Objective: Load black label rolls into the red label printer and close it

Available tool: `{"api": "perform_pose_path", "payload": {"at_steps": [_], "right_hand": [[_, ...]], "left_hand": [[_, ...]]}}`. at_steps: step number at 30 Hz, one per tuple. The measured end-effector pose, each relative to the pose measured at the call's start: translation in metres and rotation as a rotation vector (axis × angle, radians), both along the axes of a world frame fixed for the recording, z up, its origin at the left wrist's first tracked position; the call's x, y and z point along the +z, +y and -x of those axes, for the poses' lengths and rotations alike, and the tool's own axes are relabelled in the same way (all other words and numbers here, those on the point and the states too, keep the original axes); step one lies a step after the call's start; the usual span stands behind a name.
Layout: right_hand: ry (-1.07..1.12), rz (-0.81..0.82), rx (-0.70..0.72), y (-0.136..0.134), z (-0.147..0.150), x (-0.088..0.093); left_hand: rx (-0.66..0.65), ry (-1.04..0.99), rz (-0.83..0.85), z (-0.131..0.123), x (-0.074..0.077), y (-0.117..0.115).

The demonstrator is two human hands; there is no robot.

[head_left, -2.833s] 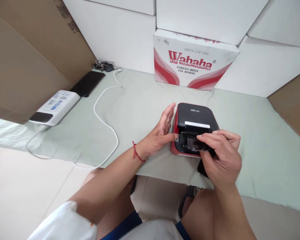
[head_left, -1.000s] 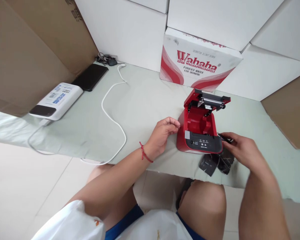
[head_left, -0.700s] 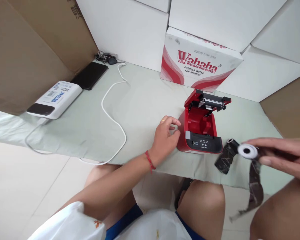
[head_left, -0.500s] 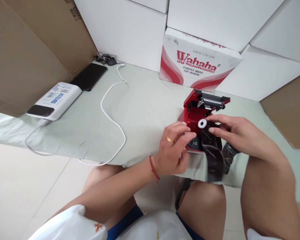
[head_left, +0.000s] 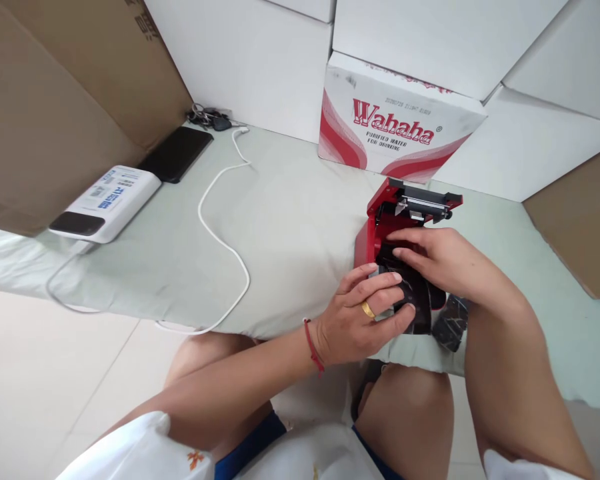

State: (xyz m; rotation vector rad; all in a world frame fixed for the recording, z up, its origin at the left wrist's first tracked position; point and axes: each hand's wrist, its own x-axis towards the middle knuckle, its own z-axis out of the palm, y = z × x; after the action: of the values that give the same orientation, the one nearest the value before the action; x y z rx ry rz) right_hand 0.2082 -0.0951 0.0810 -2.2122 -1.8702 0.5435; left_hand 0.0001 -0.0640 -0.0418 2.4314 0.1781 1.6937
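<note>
A small red label printer [head_left: 364,245] stands near the front of the covered surface, its lid [head_left: 425,200] tipped up. Inside its bay, my right hand [head_left: 437,257] has its fingers and thumb about a roll of black, marble-patterned labels [head_left: 387,253], mostly hidden. The loose label strip [head_left: 420,313] runs out over the printer's front. My left hand [head_left: 367,310], with a gold ring, lies over that strip and the printer's front with fingers stretched out. Beside my right wrist lies another black marbled piece [head_left: 451,323].
Behind the printer stands a Wahaha carton [head_left: 395,127] against white boxes [head_left: 260,67]. To the left are a white power bank [head_left: 125,200] with a cable [head_left: 213,227], a black phone [head_left: 177,153] and keys [head_left: 210,117]. Brown cardboard [head_left: 70,107] flanks the left side.
My right hand has lowered the label roll leftward into the printer's open bay. My left hand has moved right and down onto the strip, its fingers now stretched out.
</note>
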Motion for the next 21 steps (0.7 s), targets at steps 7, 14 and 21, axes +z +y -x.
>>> {"api": "perform_pose_path", "payload": {"at_steps": [7, 14, 21], "right_hand": [[0.129, -0.978, -0.396, -0.018, -0.002, 0.003], [0.367, -0.800, -0.365, -0.012, -0.045, -0.056], [0.462, -0.955, -0.367, -0.059, -0.006, -0.088]], "left_hand": [[-0.012, -0.026, 0.020, 0.005, 0.004, 0.000], [-0.069, 0.005, 0.039, 0.005, 0.000, 0.000], [-0.088, -0.003, 0.134, 0.008, 0.000, 0.008]]}}
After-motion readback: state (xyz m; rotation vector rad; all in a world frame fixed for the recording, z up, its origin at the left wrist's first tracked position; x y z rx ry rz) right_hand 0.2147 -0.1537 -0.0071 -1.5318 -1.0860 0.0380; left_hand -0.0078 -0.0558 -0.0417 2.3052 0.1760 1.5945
